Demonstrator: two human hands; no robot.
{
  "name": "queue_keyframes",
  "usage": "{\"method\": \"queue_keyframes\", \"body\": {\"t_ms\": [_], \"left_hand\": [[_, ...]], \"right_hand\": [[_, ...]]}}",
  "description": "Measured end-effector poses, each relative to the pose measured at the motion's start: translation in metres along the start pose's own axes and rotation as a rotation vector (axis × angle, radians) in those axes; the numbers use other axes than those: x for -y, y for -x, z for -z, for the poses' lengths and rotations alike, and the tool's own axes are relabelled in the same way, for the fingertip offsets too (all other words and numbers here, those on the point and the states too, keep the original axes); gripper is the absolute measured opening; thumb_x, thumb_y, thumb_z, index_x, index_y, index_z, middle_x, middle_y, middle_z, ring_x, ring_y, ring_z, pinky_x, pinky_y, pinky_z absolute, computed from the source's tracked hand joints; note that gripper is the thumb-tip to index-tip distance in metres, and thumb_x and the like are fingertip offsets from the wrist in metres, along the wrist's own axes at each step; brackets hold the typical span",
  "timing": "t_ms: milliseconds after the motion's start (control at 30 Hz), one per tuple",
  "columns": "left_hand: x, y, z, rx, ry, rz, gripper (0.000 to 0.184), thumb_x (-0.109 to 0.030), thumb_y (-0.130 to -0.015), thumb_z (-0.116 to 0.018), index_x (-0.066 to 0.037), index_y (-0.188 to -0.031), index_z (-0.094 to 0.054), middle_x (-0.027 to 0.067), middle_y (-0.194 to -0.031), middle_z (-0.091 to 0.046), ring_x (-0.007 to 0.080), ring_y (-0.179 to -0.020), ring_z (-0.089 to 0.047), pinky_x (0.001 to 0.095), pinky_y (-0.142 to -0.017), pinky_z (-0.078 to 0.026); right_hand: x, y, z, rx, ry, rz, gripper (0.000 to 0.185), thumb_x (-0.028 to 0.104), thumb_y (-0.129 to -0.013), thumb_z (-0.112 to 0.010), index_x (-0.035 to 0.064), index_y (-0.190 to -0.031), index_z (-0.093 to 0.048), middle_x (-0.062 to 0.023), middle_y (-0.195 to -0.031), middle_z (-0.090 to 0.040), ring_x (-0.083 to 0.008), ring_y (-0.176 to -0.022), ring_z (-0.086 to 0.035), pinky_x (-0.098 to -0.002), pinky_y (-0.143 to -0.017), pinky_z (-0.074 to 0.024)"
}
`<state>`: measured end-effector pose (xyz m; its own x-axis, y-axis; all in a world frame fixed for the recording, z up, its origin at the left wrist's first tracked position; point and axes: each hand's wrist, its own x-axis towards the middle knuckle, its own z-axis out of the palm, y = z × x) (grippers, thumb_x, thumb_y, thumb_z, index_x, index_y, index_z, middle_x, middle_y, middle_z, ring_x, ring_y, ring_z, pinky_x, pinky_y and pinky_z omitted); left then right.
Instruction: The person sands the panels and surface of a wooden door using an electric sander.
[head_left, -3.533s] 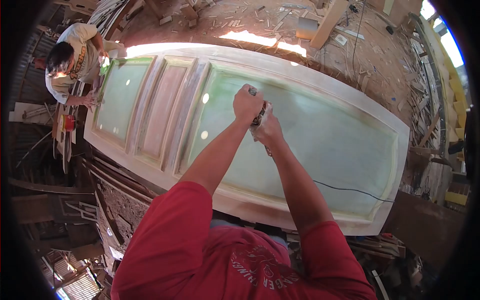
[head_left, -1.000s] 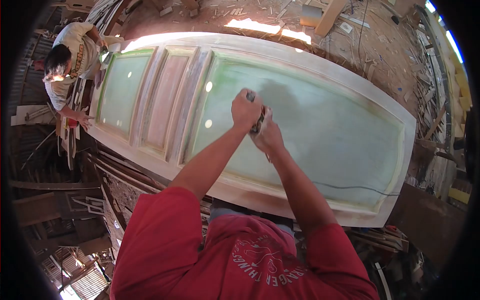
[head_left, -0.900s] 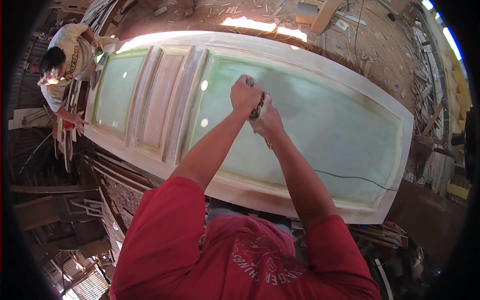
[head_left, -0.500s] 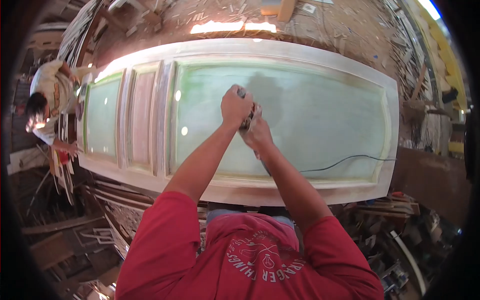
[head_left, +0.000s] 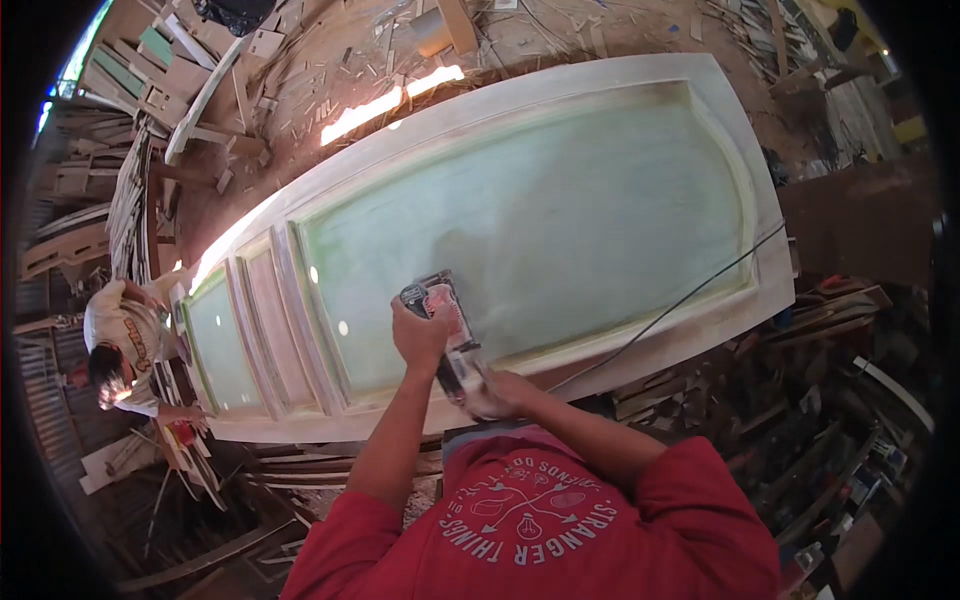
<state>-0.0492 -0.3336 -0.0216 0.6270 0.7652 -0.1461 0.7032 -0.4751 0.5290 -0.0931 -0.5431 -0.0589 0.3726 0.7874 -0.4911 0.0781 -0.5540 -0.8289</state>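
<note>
A corded power sander (head_left: 455, 320) with a red and black body is held over the door's large panel near its lower side. My left hand (head_left: 418, 330) wraps round the front of the sander. Nearer my body, my right hand (head_left: 490, 393) closes on its rear handle. Beneath lies a wide panelled door (head_left: 650, 75) with a whitish frame and a pale green panel (head_left: 600, 220). A dark cord (head_left: 670, 312) runs across the door's lower right to its right edge. The sander's underside is hidden, so contact with the panel cannot be told.
Another person (head_left: 125, 340) bends over the door's left end, one hand near its edge. Wood scraps (head_left: 340, 60) litter the ground beyond. Stacked planks (head_left: 840, 310) and offcuts lie at the right, and long boards (head_left: 350, 465) sit below the door's near edge.
The sander and both hands have come closer to my body and lower on the panel. My view has turned, so the door appears tilted, and the cord lies straighter.
</note>
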Motion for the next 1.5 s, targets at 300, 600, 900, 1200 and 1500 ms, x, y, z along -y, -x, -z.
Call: {"method": "queue_keyframes", "body": {"t_ms": [300,600,900,1200,1500], "left_hand": [[-0.044,-0.079,0.022,0.405,-0.269,-0.685,0.070,-0.029,-0.071,-0.083,-0.003,-0.133,-0.064,0.0214,-0.107,-0.074,0.0421,-0.099,-0.073,0.0521,-0.089,-0.060],[-0.145,-0.104,-0.031,0.499,-0.377,-0.845,0.055,-0.025,-0.072,-0.080,-0.010,-0.122,-0.065,0.0177,-0.105,-0.074,0.0429,-0.099,-0.071,0.0535,-0.087,-0.058],[-0.262,-0.099,-0.106,0.459,-0.349,-0.721,0.051,-0.042,-0.077,-0.086,-0.009,-0.110,-0.068,0.0188,-0.103,-0.078,0.0411,-0.099,-0.074,0.0514,-0.089,-0.059],[-0.273,-0.082,-0.119,0.355,-0.360,-0.551,0.064,-0.056,-0.078,-0.089,-0.004,-0.107,-0.067,0.0206,-0.104,-0.079,0.0413,-0.101,-0.076,0.0500,-0.090,-0.059],[-0.127,-0.001,-0.044,0.317,-0.317,-0.549,0.048,-0.043,-0.080,-0.085,-0.006,-0.102,-0.063,0.0187,-0.097,-0.072,0.0427,-0.097,-0.070,0.0534,-0.084,-0.057]], "right_hand": [[-0.217,0.191,0.155,-0.543,0.578,-0.192,0.018,0.018,-0.068,-0.078,0.0043,-0.077,-0.070,-0.0228,-0.086,-0.067,-0.0449,-0.091,-0.066,-0.0584,-0.097,-0.0503],[-0.321,0.246,0.312,-1.643,0.759,-0.481,0.025,0.024,-0.100,-0.080,0.0024,-0.107,-0.069,-0.0245,-0.130,-0.066,-0.0462,-0.134,-0.057,-0.0570,-0.116,-0.0454],[-0.340,0.196,0.287,-1.687,0.725,-0.567,0.034,0.027,-0.108,-0.070,0.0044,-0.133,-0.071,-0.0281,-0.161,-0.049,-0.0499,-0.153,-0.042,-0.0626,-0.127,-0.0355],[-0.330,0.192,0.288,-1.645,0.761,-0.718,0.041,0.038,-0.110,-0.066,0.0072,-0.136,-0.071,-0.0277,-0.168,-0.041,-0.0516,-0.157,-0.036,-0.0639,-0.128,-0.0325],[-0.271,0.132,0.205,-1.555,0.635,-0.640,0.028,0.033,-0.108,-0.068,0.0110,-0.125,-0.066,-0.0287,-0.171,-0.038,-0.0535,-0.161,-0.030,-0.0740,-0.129,-0.0231]]}}
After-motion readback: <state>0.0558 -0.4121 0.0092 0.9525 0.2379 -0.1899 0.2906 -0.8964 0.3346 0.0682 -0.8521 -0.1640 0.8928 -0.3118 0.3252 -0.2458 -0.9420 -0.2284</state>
